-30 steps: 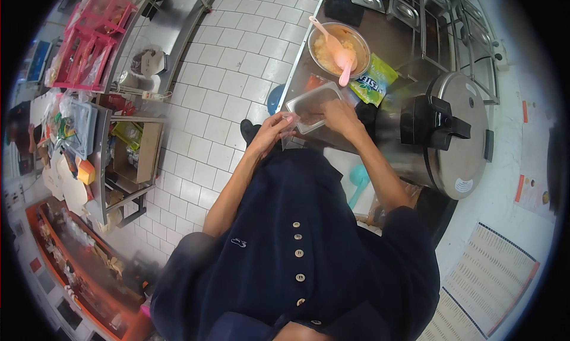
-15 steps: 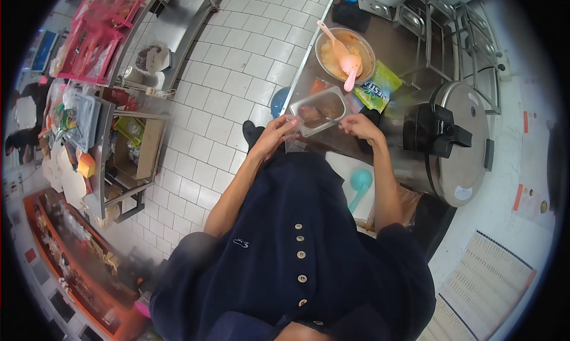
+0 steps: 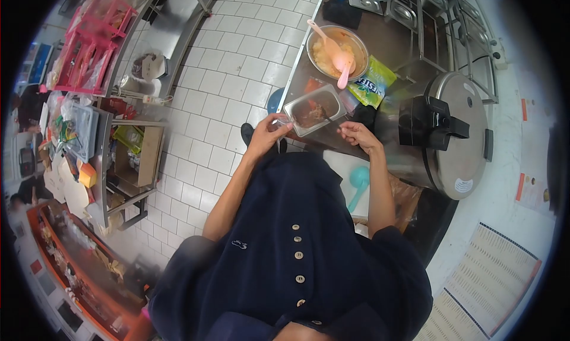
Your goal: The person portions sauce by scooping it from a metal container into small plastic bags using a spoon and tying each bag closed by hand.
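Note:
A rectangular metal pan with dark reddish-brown food inside sits on the counter in front of me. My left hand is closed around a small clear plastic container beside the pan's left edge; whether it is a cup or a bag is hard to make out. At the pan's right corner, my right hand pinches the thin handle of a spoon, whose head is down in the food.
Behind the pan stands a metal bowl of yellowish food with pink spoons across it. A green packet lies alongside. A large lidded steel pot is at right; a turquoise scoop rests on a white board.
The spoon has shifted within the pan and the food looks disturbed. My left hand has moved slightly left and turned with the clear container. The whole view has shifted a little.

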Available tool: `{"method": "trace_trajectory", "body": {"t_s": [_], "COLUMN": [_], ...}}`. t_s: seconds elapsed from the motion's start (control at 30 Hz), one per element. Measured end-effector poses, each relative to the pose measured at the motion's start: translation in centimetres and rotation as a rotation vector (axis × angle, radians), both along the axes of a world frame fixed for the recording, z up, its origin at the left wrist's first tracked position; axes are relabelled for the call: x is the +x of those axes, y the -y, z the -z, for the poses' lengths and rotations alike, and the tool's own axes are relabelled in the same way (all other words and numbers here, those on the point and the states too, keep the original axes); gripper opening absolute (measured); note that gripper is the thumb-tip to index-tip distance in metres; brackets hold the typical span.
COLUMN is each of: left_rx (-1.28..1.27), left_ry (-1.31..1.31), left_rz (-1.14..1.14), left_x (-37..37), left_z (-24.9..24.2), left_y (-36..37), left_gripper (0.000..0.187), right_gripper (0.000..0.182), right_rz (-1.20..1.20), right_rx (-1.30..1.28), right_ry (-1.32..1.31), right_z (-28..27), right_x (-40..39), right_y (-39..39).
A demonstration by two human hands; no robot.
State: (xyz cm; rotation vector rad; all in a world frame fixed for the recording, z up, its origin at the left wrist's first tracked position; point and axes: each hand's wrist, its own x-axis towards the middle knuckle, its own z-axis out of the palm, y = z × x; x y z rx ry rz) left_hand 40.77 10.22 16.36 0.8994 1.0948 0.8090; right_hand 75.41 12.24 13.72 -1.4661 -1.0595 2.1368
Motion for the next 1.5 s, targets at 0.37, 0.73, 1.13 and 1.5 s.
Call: {"method": "trace_trajectory", "body": {"t_s": [0.37, 0.73, 1.13, 1.5], "left_rx": [0.575, 0.513, 0.715, 0.568], "left_ry": [-0.718, -0.597, -0.449, -0.431], "left_rz": [0.391, 0.834, 0.495, 0.326], "left_x": [-0.5, 3.5, 4.4, 4.3], "left_z": [-1.9, -3.8, -2.8, -0.1], "left_y": [-7.6, -11.1, -9.7, -7.9], "left_gripper": [0.06, 0.06, 0.053, 0.055], "right_gripper": [0.02, 0.023, 0.014, 0.016], "right_rz": [-0.205, -0.321, -0.198, -0.317], "right_rx": [0.168, 0.372, 1.102, 1.178], "right_ry": [0.099, 0.147, 0.924, 1.027], "right_z": [-4.1, -5.1, -14.1, -16.1], "right_x": [1.5, 0.0, -5.7, -6.2], "right_y": [-3.9, -5.4, -1.4, -1.0]}}
